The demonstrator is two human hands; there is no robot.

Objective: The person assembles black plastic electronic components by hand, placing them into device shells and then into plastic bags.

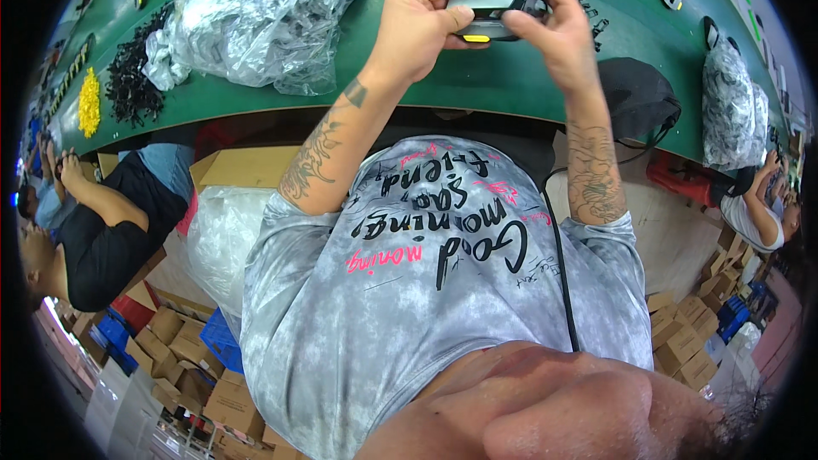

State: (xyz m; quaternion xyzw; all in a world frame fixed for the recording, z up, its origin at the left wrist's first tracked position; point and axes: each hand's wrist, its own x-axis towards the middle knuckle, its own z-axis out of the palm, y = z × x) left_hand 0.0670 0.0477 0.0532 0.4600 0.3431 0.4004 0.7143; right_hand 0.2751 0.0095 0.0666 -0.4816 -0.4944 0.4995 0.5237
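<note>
Above the green table's near part, both my hands hold a grey-and-black plastic device (487, 5) with a rounded body and a yellow tab on its near side. My left hand (424, 19) is closed on its left end, thumb on the top face and index finger along the far edge. My right hand (558, 24) grips the right end, with the thumb pressed near the middle and a finger over the far corner. The device's underside is hidden. Just right of my right hand lie small black clip-like parts (594, 15), partly covered by the hand.
On the green table (383, 77) lie a large clear plastic bag (256, 21) of grey parts, a pile of black parts (139, 77) and a pile of yellow pieces (89, 102). A black fabric cap-like thing (635, 95) and a cable are at right. Co-workers sit on both sides.
</note>
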